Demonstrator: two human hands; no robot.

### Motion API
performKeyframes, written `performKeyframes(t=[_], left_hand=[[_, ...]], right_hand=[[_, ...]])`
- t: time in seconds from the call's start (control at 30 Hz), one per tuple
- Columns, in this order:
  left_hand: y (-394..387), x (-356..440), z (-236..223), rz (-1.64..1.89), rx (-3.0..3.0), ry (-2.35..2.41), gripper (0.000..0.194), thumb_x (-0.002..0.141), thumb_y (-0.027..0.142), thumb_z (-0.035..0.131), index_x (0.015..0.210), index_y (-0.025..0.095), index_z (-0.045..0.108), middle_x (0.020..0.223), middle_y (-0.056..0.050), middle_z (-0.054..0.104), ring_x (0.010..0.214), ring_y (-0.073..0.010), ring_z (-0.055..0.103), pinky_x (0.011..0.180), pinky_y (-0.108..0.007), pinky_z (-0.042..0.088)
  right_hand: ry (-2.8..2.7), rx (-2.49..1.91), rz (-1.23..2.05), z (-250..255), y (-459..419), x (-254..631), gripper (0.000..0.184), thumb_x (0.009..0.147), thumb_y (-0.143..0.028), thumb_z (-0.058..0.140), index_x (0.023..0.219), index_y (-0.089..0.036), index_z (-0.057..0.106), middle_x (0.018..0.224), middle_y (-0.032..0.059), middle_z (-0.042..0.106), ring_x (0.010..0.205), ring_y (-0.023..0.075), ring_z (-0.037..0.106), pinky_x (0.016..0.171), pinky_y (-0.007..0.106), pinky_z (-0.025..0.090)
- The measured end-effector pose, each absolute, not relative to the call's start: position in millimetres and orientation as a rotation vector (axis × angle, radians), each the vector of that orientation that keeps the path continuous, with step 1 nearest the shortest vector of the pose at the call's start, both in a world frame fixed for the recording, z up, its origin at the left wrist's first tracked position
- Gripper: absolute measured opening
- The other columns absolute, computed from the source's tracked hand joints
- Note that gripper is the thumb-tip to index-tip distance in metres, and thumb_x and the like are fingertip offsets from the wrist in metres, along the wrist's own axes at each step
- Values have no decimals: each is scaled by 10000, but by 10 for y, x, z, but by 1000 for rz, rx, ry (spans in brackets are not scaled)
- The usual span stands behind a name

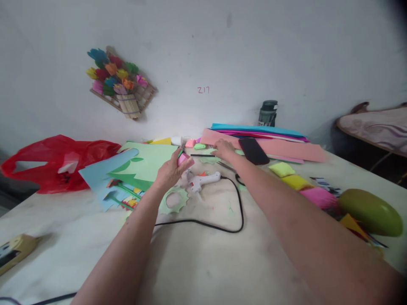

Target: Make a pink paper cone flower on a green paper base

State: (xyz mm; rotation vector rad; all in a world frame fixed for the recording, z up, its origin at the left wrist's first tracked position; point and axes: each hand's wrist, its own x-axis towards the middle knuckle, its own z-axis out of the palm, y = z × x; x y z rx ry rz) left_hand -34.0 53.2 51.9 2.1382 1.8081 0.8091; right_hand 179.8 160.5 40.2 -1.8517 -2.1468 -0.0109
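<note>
My left hand (170, 173) is closed on a small pink piece (185, 159); its exact kind is hard to make out. A thin dark and green object sticks up beside those fingers. Farther right, my right hand (224, 149) reaches to the pale green paper (208, 159) in front of the pink sheets (286, 149), fingers apart and slightly bent. A white glue gun (205, 181) lies between my arms, its black cord looping forward. Scissors (226, 166) lie under my right forearm, partly hidden. Near the fingers is a thin black stick (202, 155).
A scalloped green paper piece (182, 200) lies by the glue gun. Green (151, 156) and blue sheets (92, 180), paper flowers (122, 190) and a red plastic bag (54, 163) lie left. A phone (253, 151), bottle (268, 113), colored packs (297, 182) and green oval object (370, 212) are right.
</note>
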Motion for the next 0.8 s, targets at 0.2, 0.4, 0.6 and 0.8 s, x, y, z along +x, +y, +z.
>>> performKeyframes(t=[0.2,0.4,0.6,0.8], left_hand=[[536,-313,536,789,2153,1852,720,761,638,322,1343,217,272,661,-39,597,575,-206,581,626,-314,420],[523,-282,538,767,2171,1839,727,747,651,331,1338,230,275,692,-47,599,562,-197,577,606,-302,415],[539,-332,519,817,2144,1824,726,748,637,347,1334,212,283,616,-19,575,503,-183,556,581,-299,418],[571,-347,514,886,2109,1805,710,754,628,354,1328,213,295,674,-31,604,512,-159,551,583,-284,427]], right_hand=[[-2479,-1976,249,649,1233,1961,283,688,-373,589,883,-181,663,952,93,649,820,227,603,692,298,433],[-2614,-2078,100,576,924,2019,311,641,-172,594,945,-128,642,927,159,654,805,259,617,632,306,458],[-2554,-2207,33,530,927,2110,329,649,-130,578,973,-122,633,1039,179,619,927,290,591,716,354,465],[-2503,-2045,-74,702,910,1969,233,684,-180,555,886,-126,659,967,172,643,891,293,595,700,358,455]])
